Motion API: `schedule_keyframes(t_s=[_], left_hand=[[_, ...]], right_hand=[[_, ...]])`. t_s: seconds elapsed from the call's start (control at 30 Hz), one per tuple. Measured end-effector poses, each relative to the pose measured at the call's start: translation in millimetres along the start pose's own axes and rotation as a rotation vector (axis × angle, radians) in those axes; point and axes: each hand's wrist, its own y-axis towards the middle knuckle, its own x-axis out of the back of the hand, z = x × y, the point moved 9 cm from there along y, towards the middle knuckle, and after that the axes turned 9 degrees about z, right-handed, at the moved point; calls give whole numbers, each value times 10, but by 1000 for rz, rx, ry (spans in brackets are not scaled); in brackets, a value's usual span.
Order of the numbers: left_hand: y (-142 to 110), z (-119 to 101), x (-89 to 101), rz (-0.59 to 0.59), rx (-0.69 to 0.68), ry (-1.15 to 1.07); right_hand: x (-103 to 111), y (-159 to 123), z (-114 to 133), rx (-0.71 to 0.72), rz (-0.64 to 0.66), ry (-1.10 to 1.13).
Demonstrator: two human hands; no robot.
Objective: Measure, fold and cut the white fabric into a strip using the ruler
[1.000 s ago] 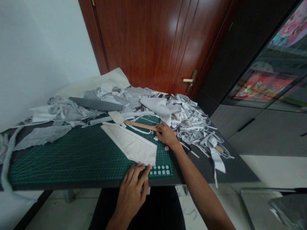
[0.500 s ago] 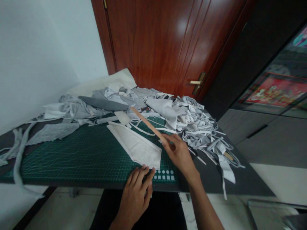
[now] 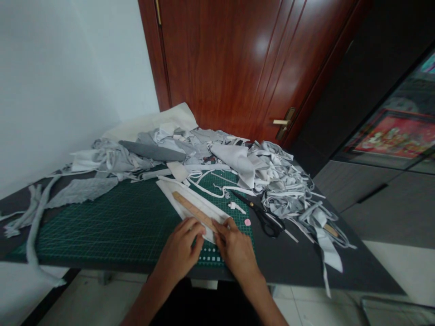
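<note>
A wooden ruler (image 3: 190,207) lies lengthwise on a folded piece of white cloth (image 3: 217,213), which rests on a green cutting mat (image 3: 112,226). My right hand (image 3: 236,246) grips the ruler's near end, its fingers closed and bent down over the cloth. Beside the ruler's left side is my left hand (image 3: 185,244), fingers curled together at the cloth's near edge; what they hold, if anything, is hidden. Black scissors (image 3: 261,215) lie to the right of my right hand. Near them are a small white clip-like piece (image 3: 236,207) and a pink chip (image 3: 247,222).
Heaped grey and white fabric scraps (image 3: 278,167) run along the back and right of the dark table (image 3: 306,258). A grey cloth piece (image 3: 81,192) lies at left, with a long fabric strip (image 3: 32,240) hanging over the front edge. A wooden door (image 3: 220,68) stands behind.
The ruler, earlier raised in my right hand above the cloth, is down on it. My left hand has moved from flat at the cloth's near edge to curled beside the ruler. The scissors have come into sight.
</note>
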Motion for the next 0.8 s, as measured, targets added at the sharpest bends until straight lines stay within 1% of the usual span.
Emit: schedule_keyframes(t_s=[0.07,0.13,0.23,0.43,0.53,0.6,0.7,0.77,0.8], left_hand=[[114,221,62,-19,30,69],[160,386,61,-14,39,143],[77,505,91,-68,52,231],[-302,514,194,-121,102,320],[-420,530,239,-137,141,352],[-446,539,257,-147,168,381],[-417,502,293,-176,178,397],[-372,428,322,-209,142,357],[-341,377,322,-211,104,320]], right_hand=[[-31,-18,0,-17,-4,-15],[-50,-29,-5,-19,-4,-15],[-56,-32,-11,-9,-4,-2],[-50,-41,-16,-36,5,-20],[-37,-54,-2,-50,15,-35],[-17,-64,9,-58,13,-44],[-2,-70,15,-61,15,-52],[-5,-68,14,-57,15,-50],[-7,-67,15,-51,15,-48]])
